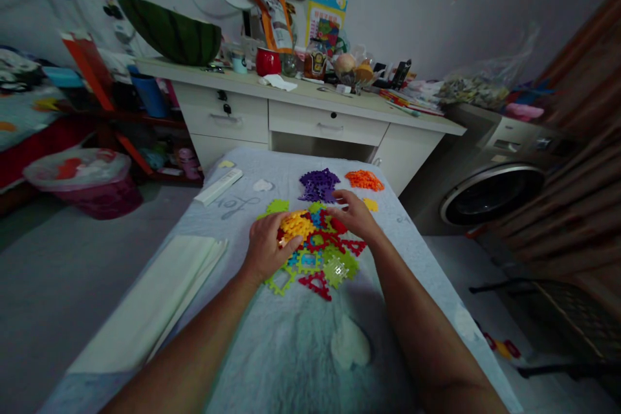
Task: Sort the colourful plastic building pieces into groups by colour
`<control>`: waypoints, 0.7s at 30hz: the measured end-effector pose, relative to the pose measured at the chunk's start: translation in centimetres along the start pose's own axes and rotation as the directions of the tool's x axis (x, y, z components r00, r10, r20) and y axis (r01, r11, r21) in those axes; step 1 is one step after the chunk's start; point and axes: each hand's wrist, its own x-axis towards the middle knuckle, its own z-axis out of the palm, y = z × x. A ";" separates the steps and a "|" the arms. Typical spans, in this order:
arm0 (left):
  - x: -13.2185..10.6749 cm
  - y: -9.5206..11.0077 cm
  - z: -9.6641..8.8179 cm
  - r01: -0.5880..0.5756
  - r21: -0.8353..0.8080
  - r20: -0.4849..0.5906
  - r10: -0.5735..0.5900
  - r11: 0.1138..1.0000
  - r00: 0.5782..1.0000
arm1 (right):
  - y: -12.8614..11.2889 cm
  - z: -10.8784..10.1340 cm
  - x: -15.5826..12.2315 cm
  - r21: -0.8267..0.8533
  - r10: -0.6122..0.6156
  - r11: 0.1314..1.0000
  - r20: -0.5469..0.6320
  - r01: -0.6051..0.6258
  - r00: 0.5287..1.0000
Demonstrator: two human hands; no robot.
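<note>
My left hand (269, 242) is wrapped round a bunch of yellow interlocking plastic pieces (297, 226), thumb on the near side. Just to the right, my right hand (356, 215) hovers over the mixed pile with its fingers apart; I see nothing held in it. Below both hands lies a spread of toothed flat pieces: green ones (339, 266), a red triangle (317, 284) and blue ones (309, 260). Beyond my right hand sit a purple heap (317, 182) and an orange heap (365, 180). A few yellow pieces (371, 204) lie beside my right wrist.
A pale blue cloth (291, 349) covers the table. On its left are a folded white sheet (145, 297) and a long white box (219, 186). Behind stands a cluttered white desk (310, 119); a washing machine (485, 174) is at right, a pink bin (92, 187) at left.
</note>
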 end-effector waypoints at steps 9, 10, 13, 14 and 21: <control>0.2 0.1 0.8 0.102 0.141 -0.015 -0.101 0.985 0.995 | 8.8 -1.8 -0.3 -0.538 0.311 0.783 -0.095 -0.312 0.946; 0.2 0.1 0.8 0.129 0.155 -0.025 -0.127 0.979 0.992 | 9.0 -1.8 -0.4 -0.553 0.310 0.779 -0.068 -0.294 0.948; 0.2 0.0 0.7 0.177 0.183 -0.057 -0.169 0.967 0.984 | 9.4 -2.2 -0.6 -0.582 0.308 0.777 0.020 -0.240 0.951; 0.2 -0.1 0.6 0.182 0.181 -0.066 -0.172 0.967 0.983 | 9.4 -2.4 -0.7 -0.588 0.299 0.781 0.057 -0.210 0.952; 0.4 0.1 -0.1 0.170 0.076 -0.065 -0.166 0.982 0.984 | 8.6 -3.4 -1.3 -0.618 0.236 0.785 0.229 -0.046 0.944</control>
